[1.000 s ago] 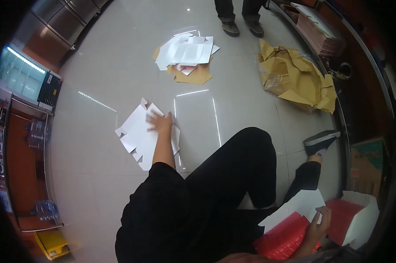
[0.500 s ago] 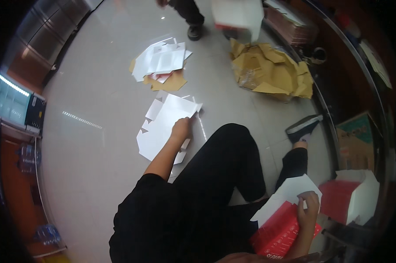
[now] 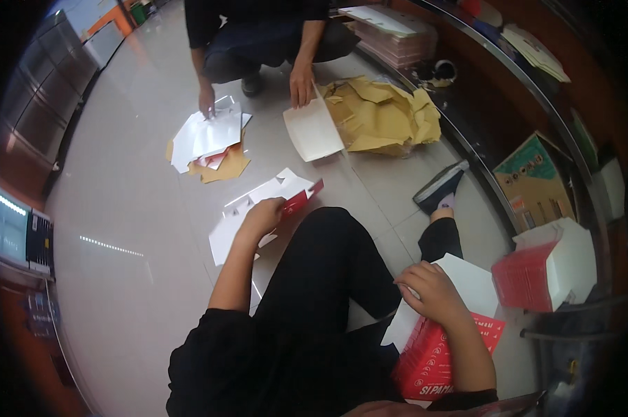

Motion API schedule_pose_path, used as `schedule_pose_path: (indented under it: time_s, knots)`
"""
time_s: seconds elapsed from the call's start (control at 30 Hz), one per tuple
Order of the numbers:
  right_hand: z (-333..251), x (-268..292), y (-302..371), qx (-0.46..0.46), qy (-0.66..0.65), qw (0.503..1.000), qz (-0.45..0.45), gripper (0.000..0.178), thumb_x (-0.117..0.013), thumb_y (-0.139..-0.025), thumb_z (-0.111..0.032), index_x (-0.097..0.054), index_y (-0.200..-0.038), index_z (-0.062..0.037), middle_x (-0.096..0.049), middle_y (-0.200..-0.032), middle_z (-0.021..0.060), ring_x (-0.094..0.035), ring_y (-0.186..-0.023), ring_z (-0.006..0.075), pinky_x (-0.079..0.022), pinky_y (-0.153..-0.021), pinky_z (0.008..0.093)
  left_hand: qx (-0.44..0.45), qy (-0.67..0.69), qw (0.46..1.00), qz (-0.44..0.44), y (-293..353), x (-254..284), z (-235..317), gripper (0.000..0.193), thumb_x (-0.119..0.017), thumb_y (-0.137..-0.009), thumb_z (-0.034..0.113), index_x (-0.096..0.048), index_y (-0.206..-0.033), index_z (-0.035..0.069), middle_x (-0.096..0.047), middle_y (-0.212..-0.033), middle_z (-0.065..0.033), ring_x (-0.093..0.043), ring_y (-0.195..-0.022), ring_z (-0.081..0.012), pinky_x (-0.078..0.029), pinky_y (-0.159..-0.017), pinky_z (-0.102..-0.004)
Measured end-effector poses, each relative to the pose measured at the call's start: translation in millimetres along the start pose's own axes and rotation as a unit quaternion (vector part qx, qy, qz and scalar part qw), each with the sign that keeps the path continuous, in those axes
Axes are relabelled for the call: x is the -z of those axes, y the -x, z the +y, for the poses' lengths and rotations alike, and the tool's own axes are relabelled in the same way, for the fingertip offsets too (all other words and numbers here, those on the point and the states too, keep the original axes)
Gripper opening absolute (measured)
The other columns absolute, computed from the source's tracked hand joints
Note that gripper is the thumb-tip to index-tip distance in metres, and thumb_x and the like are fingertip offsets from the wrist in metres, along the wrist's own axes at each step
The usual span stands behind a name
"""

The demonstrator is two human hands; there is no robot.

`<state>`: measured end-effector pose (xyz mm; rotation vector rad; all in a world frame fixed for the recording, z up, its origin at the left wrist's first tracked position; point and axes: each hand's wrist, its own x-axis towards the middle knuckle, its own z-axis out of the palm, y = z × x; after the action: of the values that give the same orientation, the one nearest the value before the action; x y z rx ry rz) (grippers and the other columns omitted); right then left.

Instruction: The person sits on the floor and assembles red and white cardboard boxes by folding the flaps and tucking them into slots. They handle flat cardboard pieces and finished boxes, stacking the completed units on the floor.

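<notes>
Left hand point(image 3: 264, 217): fingers were closed over the near edge of a white card blank point(image 3: 230, 224), red showing where that side turned up.
Right hand point(image 3: 430, 288): fingers were curled above a red-and-white carton point(image 3: 435, 358); whether they gripped it could not be told.
Blank's place: on the floor point(image 3: 140, 299), left of the raised knee point(image 3: 328, 240), one side lifted.
Handling: probably light, springy and easily creased; best held by a broad panel, clear of tabs.
Beyond: a co-worker point(image 3: 258, 35) held a pale carton point(image 3: 314, 132).
</notes>
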<state>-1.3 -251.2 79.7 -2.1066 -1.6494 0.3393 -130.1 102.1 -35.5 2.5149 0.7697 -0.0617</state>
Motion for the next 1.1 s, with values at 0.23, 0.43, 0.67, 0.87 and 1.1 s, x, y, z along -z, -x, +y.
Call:
schedule_pose_path:
  time_s: [0.23, 0.43, 0.67, 0.87, 1.1]
  knots:
    - [5.7, -3.1, -2.7, -0.070, -0.043, 0.975, 0.208, 0.048, -0.061, -0.072, -0.018, -0.045, -0.116, -0.0058, -0.046, -0.116, 0.0148, -0.041, -0.110, 0.0323, -0.031, -0.094, 0.0405, -0.296, 0.164, 0.929, -0.147, 36.0, 69.5, 109.9, 0.025, -0.049, -0.081, 0.007, -0.054, -0.104, 0.000, -0.059, -0.090, -0.0195, -0.056, -0.085, -0.0324, -0.043, -0.076, -0.0365]
    - [18.3, -2.8, 10.0, -0.252, -0.266, 0.889, 0.274, 0.036, -0.061, -0.076, -0.018, -0.049, -0.106, -0.0015, -0.051, -0.105, 0.0143, -0.046, -0.105, 0.0264, -0.033, -0.091, 0.0326, -0.342, 0.181, 0.919, -0.077, 37.0, 45.1, 193.7, 0.028, -0.053, -0.079, 0.004, -0.053, -0.108, 0.006, -0.059, -0.086, -0.0140, -0.057, -0.077, -0.0278, -0.044, -0.071, -0.0346]
    - [32.5, 0.8, 18.9, -0.112, -0.220, 0.804, 0.540, 0.020, -0.059, -0.079, -0.012, -0.048, -0.093, -0.0022, -0.051, -0.082, 0.0074, -0.050, -0.079, 0.0241, -0.035, -0.080, 0.0305, -0.266, 0.454, 0.809, -0.262, 69.1, -17.0, 223.0, 0.034, -0.058, -0.077, 0.031, -0.048, -0.097, 0.005, -0.055, -0.096, -0.0108, -0.053, -0.085, -0.0209, -0.043, -0.073, -0.0332]
    - [25.0, 1.9, 36.0, 0.070, 0.063, 0.905, 0.415, 0.021, -0.060, -0.065, -0.014, -0.047, -0.081, -0.0171, -0.051, -0.081, -0.0006, -0.050, -0.087, 0.0193, -0.026, -0.083, 0.0421, -0.059, 0.806, 0.472, -0.353, 57.5, -34.9, 232.2, 0.060, -0.039, -0.085, 0.053, -0.034, -0.124, 0.007, -0.048, -0.119, -0.0106, -0.047, -0.110, -0.0236, -0.042, -0.088, -0.0440]
    - [13.8, -4.9, 32.8, 0.209, 0.341, 0.854, 0.334, 0.015, -0.056, -0.067, -0.023, -0.045, -0.075, -0.0271, -0.047, -0.080, -0.0109, -0.047, -0.089, 0.0062, -0.022, -0.088, 0.0397, 0.036, 0.834, 0.460, -0.302, 48.0, -35.1, 245.8, 0.043, -0.036, -0.092, 0.035, -0.035, -0.120, 0.003, -0.048, -0.118, -0.0104, -0.052, -0.105, -0.0197, -0.046, -0.086, -0.0346]
